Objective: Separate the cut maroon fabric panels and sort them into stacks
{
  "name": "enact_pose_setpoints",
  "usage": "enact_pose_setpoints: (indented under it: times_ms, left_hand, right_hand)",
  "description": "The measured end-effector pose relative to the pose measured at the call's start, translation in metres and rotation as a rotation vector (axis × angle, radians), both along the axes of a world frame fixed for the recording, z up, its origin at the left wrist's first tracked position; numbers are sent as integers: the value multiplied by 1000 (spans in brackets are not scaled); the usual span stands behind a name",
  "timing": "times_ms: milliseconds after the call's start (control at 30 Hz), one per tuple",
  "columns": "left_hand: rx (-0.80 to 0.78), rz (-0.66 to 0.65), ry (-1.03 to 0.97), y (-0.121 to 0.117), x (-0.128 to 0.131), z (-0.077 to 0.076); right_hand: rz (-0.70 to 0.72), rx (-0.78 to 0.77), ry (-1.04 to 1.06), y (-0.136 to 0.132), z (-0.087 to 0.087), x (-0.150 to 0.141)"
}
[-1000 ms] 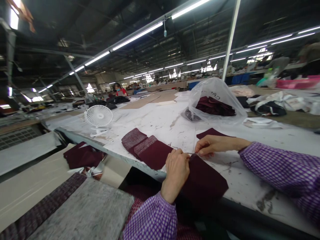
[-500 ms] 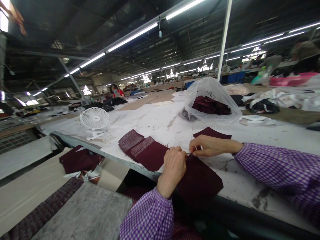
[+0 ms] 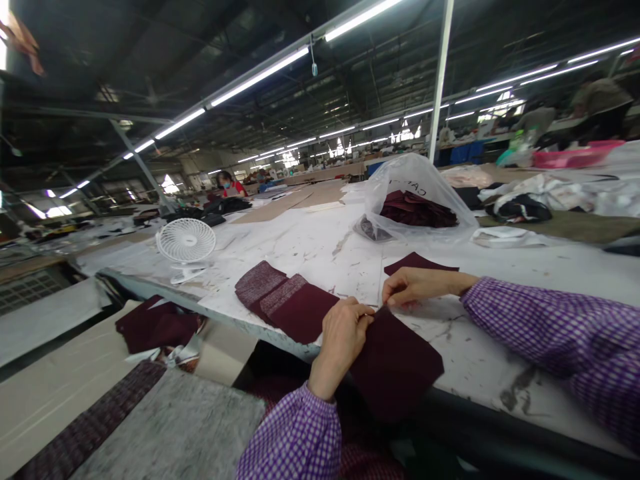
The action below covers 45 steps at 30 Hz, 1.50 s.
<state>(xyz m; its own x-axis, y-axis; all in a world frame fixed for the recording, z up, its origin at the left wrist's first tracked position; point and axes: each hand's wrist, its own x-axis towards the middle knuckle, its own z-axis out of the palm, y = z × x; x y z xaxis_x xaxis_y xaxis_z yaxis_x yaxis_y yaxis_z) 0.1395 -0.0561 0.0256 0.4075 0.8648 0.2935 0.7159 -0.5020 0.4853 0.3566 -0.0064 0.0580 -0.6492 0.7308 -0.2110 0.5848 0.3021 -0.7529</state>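
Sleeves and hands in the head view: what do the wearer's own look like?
The left sleeve and right sleeve are loose, purple-and-white checked cloth, gathered at the wrists. The left hand and right hand are bare, without gloves.

Hides the left edge of a dark maroon, straight-edged fabric piece [image 3: 400, 363] under the curled fingers of the left hand [image 3: 344, 331]. Leaves the fingertips of the right hand [image 3: 417, 285] partly tucked from sight, too small to tell a grip from a touch. Covers the near edge of a flat maroon cloth panel [image 3: 421, 261] behind the same hand. Crops two purple-and-white checked sleeves [image 3: 540, 327] at the right and bottom edges. Swallows black lettering [image 3: 417, 187] in the folds of a translucent plastic bag [image 3: 450, 190]. Blurs a distant person [image 3: 601, 97] in a drab top.
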Motion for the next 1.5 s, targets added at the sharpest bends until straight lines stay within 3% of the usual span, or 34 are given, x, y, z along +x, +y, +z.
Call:
enact_pose_setpoints:
  times_ms: [133, 433, 900, 1033, 1200, 1300, 1367, 1500]
  left_hand:
    - [35, 12, 52, -3, 1, -3]
    - [10, 27, 103, 1, 3, -1]
    - [29, 25, 120, -1, 2, -1]
    - [62, 13, 93, -2, 1, -5]
    - [144, -17, 158, -4, 1, -9]
    - [176, -39, 200, -5, 1, -8]
    - [181, -43, 209, -6, 1, -8]
    - [187, -47, 213, -6, 1, -8]
  right_hand:
    - [-19, 31, 10, 1, 1, 6]
    - [125, 441, -172, -6, 6, -11]
    - [197, 635, -231, -9, 2, -17]
    - [266, 777, -236, -14, -3, -18]
    - [312, 1044, -441, -23, -16, -14]
    - [344, 1119, -508, -25, -20, -6]
    - [324, 1118, -513, -24, -19, 0]
    - [138, 1019, -370, -27, -7, 1]
